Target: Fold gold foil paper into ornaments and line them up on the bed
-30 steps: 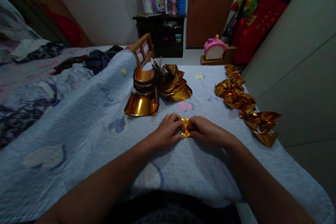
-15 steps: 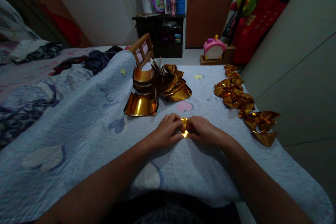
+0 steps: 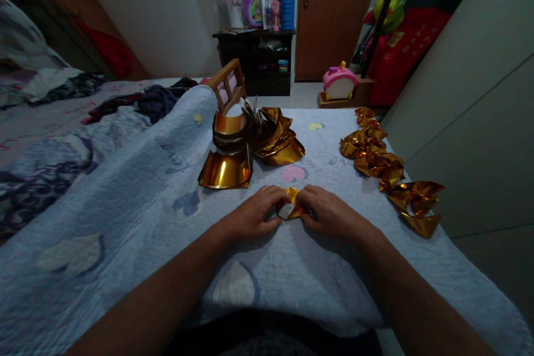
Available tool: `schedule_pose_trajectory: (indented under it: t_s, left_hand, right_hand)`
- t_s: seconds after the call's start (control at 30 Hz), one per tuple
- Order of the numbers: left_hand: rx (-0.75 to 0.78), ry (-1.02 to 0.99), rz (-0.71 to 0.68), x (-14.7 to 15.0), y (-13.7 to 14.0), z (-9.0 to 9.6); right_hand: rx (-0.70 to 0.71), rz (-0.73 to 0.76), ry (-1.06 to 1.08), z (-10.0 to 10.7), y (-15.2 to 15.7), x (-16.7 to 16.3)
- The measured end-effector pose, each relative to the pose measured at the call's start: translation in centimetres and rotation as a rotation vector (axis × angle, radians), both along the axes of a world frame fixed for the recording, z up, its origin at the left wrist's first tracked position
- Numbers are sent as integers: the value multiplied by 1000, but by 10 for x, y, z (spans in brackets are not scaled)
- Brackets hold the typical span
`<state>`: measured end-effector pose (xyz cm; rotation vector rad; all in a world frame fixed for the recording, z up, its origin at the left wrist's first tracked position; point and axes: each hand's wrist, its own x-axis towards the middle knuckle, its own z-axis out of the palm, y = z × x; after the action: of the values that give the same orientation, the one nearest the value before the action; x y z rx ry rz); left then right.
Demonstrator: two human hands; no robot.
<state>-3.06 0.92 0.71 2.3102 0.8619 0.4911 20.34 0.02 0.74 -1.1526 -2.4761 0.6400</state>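
To the right of my right hand (image 3: 329,210), bare blue quilted cloth (image 3: 346,181) stays open as far as the crumpled gold pieces (image 3: 375,158) along its right edge. Ahead of my left hand (image 3: 255,212), fanned foil sheets (image 3: 278,142) take up the room; the near edge is behind both hands, by my body. My left hand curls loosely, thumb apart from fingers, holding the small foil piece (image 3: 293,211) between my hands; my right pinches its other side.
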Motion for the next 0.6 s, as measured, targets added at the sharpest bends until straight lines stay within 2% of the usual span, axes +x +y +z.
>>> schedule_pose_trajectory:
  t_s: [0.2, 0.33, 0.6]
  left_hand:
    - [43, -70, 114, 3, 0, -11]
    - [118, -72, 172, 6, 4, -17]
    - [223, 6, 158, 8, 8, -21]
  right_hand:
    - [-27, -113, -11, 3, 1, -1]
    - [2, -100, -17, -1, 2, -1]
    - [61, -78, -44, -4, 1, -4]
